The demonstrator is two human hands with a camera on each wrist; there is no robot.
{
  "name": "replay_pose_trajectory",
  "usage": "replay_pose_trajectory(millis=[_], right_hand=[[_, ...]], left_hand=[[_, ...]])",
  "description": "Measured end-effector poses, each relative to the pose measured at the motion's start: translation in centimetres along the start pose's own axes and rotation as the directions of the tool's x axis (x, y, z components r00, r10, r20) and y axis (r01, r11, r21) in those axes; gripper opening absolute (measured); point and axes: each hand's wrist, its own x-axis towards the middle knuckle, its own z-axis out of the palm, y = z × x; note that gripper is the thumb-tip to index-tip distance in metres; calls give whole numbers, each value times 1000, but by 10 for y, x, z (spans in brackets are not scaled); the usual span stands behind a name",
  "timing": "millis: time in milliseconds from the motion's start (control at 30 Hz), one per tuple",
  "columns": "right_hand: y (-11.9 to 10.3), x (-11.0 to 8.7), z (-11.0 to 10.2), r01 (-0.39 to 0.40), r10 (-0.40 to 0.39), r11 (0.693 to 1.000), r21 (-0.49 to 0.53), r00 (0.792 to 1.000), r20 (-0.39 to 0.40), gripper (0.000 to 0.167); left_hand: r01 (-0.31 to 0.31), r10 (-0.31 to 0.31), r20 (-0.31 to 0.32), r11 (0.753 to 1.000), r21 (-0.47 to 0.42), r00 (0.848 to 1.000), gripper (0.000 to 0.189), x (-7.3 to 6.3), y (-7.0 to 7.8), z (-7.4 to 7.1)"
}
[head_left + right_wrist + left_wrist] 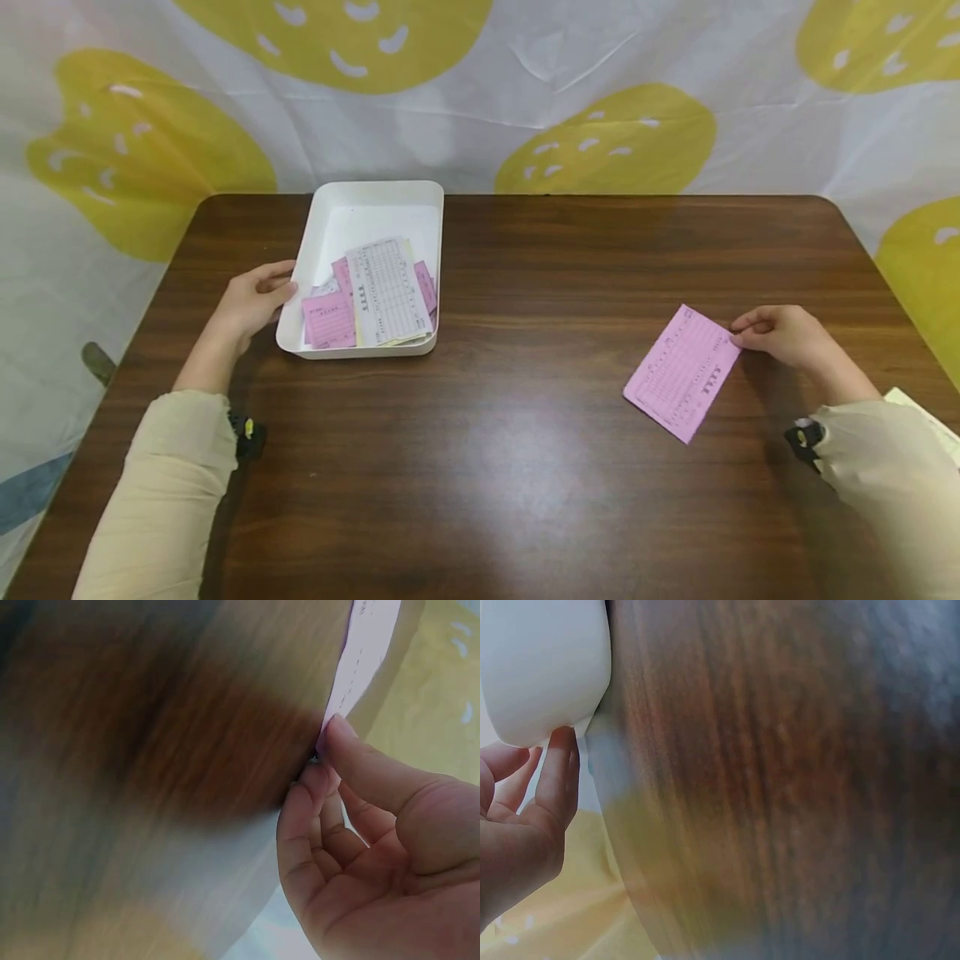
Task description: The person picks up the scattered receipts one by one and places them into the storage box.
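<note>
A white plastic tray [382, 352] stands at the back left of the table, with pink, white and yellowish printed paper slips [390, 292] in its near half. My left hand [255, 302] is at the tray's left side, its fingertips touching the outer wall, as the left wrist view also shows. On the right, my right hand [783, 337] pinches a pink printed form slip [682, 375] by one corner between thumb and fingers. The slip is held slanted over the table; the right wrist view has it almost edge-on above the thumb [375, 765].
Both hands work at a dark brown wooden table [525, 467]. Pale yellow paper [926, 421] lies at the right edge, partly hidden by the right sleeve. Behind the table hangs a white cloth [465, 142] with large yellow shapes.
</note>
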Motion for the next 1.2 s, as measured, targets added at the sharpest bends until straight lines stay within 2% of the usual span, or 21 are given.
replay_pose_trajectory(millis=[167, 333, 467, 567, 633, 700, 733, 800, 900, 933, 967, 1067, 1200], right_hand=[[-6, 2, -1, 8, -8, 1000, -15, 1000, 22, 28], [-10, 5, -2, 3, -4, 1000, 17, 1000, 24, 30], [-12, 7, -5, -41, 36, 993, 109, 998, 47, 35], [-15, 9, -8, -81, 67, 976, 200, 995, 77, 40], [-18, 10, -11, -112, 87, 947, 302, 992, 96, 27], [-22, 10, -12, -130, 90, 898, 421, 989, 113, 12], [-24, 10, -12, -138, 89, 856, 499, 989, 121, 13], [-30, 10, -12, -149, 74, 728, 670, 988, 139, 28], [-43, 9, -10, -144, 32, 533, 834, 988, 150, 30], [-48, 9, -9, -142, 23, 479, 866, 989, 149, 28], [-53, 9, -8, -132, 10, 440, 888, 990, 142, 27], [-71, 9, -5, -109, -22, 371, 922, 992, 126, 24], [-97, 11, 3, -94, -52, 303, 948, 992, 115, 22]], left_hand=[[-3, 3, 0, 1000, -1, 1000, 52, 0, 1, 0], [-3, 3, -2, 1000, 8, 1000, 52, 0, 1, 0], [-7, 7, -2, 1000, 10, 1000, 51, -1, 1, 0], [-4, 4, -3, 1000, 10, 1000, 51, -1, 0, 0], [-2, 2, -4, 1000, 11, 1000, 51, -1, 0, 0], [-2, 2, -5, 1000, 9, 1000, 51, -1, 0, 0], [-3, 3, -5, 1000, 6, 1000, 51, -1, 1, 0], [-6, 6, -6, 1000, -1, 1000, 51, -2, 1, 1], [-9, 8, -7, 1000, -6, 1000, 51, -2, 1, 1], [-9, 9, -7, 1000, -6, 1000, 51, -2, 1, 1], [-9, 9, -7, 1000, -5, 1000, 51, -2, 1, 1], [-8, 8, -8, 1000, -2, 1000, 51, -1, 1, 1], [-6, 6, -10, 1000, -1, 1000, 51, -1, 0, 0]])
